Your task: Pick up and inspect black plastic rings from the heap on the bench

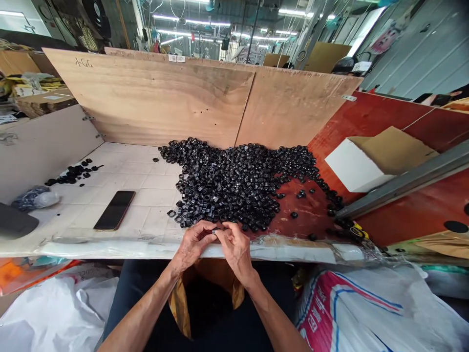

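Note:
At the table's front edge, my left hand (196, 243) and my right hand (235, 248) meet, thumbs and forefingers pinched together. Between the fingertips is a small black plastic piece (216, 230), mostly covered by them. Just beyond my hands spreads a large heap of small black plastic rings (234, 183), many with an open centre and faceted sides. Under my wrists, an open yellow-brown bag (179, 305) rests at my lap, its inside dark.
A phone (115, 210) lies left on the white tabletop, near loose black pieces (75, 173) and a plastic-wrapped bundle (35, 198). Wooden boards (164, 98) wall the back. Right are an open white box (357, 164), a metal bar (406, 178) and a printed sack (340, 308).

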`<move>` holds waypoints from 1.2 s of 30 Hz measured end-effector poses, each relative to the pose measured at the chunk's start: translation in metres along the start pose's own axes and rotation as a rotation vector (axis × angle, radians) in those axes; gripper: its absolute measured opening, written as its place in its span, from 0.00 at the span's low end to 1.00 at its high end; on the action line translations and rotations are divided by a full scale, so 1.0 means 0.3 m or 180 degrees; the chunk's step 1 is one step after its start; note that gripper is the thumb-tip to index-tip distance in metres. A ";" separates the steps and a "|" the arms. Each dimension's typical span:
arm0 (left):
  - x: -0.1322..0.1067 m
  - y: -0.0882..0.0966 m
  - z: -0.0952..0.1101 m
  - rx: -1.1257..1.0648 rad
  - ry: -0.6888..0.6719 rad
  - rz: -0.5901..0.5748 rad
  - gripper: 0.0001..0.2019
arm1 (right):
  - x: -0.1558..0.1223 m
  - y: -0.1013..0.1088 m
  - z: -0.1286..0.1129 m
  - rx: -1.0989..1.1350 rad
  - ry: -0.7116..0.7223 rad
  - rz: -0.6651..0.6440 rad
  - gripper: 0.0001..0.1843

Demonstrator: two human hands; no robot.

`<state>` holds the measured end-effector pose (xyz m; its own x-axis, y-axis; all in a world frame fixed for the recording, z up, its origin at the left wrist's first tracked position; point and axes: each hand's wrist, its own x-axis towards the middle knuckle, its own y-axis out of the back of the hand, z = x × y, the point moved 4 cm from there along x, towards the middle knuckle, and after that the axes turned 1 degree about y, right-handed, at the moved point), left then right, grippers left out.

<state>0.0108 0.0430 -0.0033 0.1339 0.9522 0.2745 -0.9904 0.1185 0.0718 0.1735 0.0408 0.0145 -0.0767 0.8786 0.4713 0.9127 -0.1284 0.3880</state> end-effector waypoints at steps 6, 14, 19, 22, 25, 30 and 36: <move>-0.002 0.002 0.004 0.0145 -0.0054 -0.0021 0.11 | -0.002 0.026 -0.021 0.0057 0.0342 -0.0266 0.13; -0.001 0.003 0.016 0.0161 -0.0036 -0.0020 0.11 | -0.004 0.015 -0.003 -0.0028 0.0115 -0.0025 0.13; -0.003 0.004 0.009 0.0171 0.0033 -0.0003 0.12 | -0.013 0.025 -0.017 -0.0070 0.0406 -0.0301 0.14; -0.002 0.006 0.003 0.0199 0.0081 0.0027 0.12 | -0.010 0.034 -0.010 -0.0195 0.0266 -0.0240 0.17; 0.001 0.002 0.009 0.0107 0.0155 -0.0036 0.12 | -0.008 0.035 -0.015 -0.0214 0.0206 -0.0275 0.16; -0.017 0.001 0.061 -0.0045 0.0393 0.0089 0.12 | -0.025 0.042 -0.034 -0.0055 0.0276 -0.0136 0.13; -0.035 -0.013 0.007 -0.0432 0.0481 -0.0067 0.16 | -0.070 -0.024 0.069 0.0403 -0.0032 0.0136 0.19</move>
<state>0.0133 0.0319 -0.0045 0.1577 0.9793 0.1265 -0.9845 0.1659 -0.0568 0.1769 0.0328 -0.0147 -0.0332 0.8783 0.4770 0.9585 -0.1073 0.2643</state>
